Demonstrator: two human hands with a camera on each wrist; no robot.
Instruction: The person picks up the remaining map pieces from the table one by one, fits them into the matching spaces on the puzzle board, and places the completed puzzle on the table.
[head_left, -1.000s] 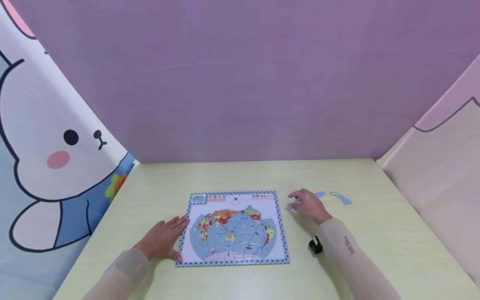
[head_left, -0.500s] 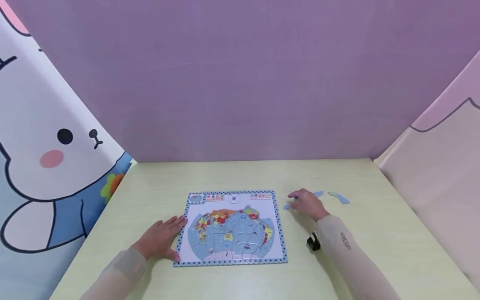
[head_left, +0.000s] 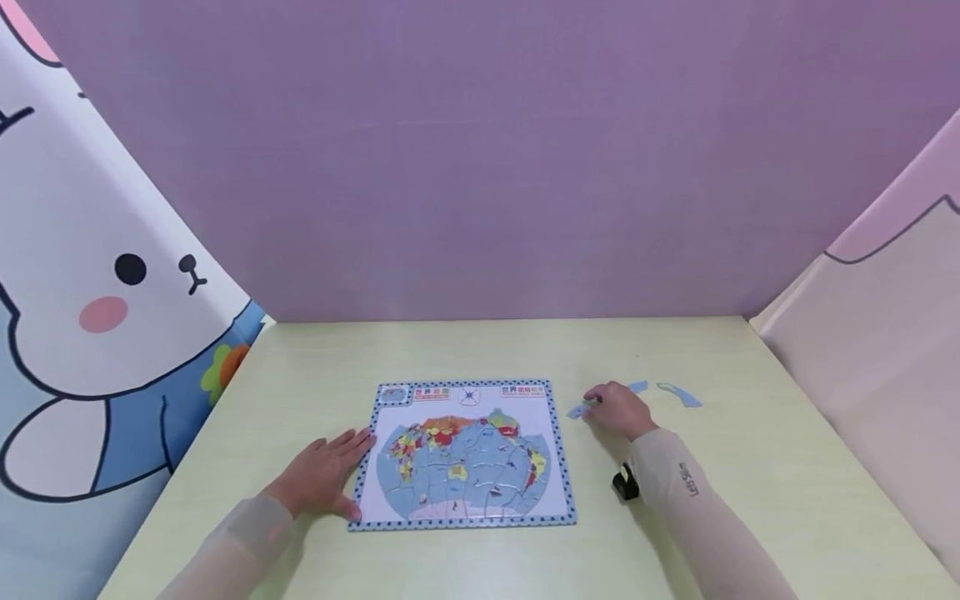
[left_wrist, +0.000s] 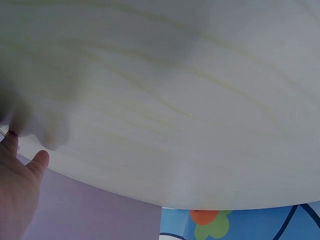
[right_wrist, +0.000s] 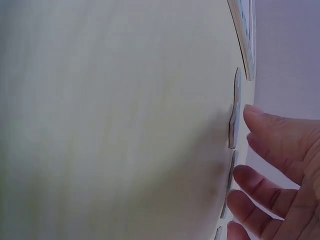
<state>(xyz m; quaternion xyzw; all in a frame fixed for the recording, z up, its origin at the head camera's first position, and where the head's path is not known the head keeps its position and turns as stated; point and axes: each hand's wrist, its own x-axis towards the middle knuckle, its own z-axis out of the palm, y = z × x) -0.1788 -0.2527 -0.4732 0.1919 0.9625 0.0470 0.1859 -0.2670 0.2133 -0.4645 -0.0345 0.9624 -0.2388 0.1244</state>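
My left hand [head_left: 322, 479] rests flat along the left edge of a world-map jigsaw puzzle [head_left: 480, 467], which has a blue dotted border. In the left wrist view, only a thumb and part of this hand [left_wrist: 20, 185] show at the lower left. Just right of the board, my right hand [head_left: 618, 411] hovers over flat blue puzzle pieces. One piece [head_left: 577, 412] pokes out by the fingertips, and another [head_left: 638, 387] shows behind the hand. The right wrist view has the fingers [right_wrist: 260, 185] loosely bent beside a piece [right_wrist: 235, 112] lying on the table, with no piece visibly held.
A separate curved puzzle piece [head_left: 680, 395] lies farther right on the pale wooden table [head_left: 480, 567]. A small black device [head_left: 626, 482] is at the right wrist. Purple cloth [head_left: 480, 167] closes off the back, and printed cloths hang on both sides.
The right thumb and forefinger have come closer together above the piece beside the board. The left hand stays on the board's edge. The head view has shifted slightly.
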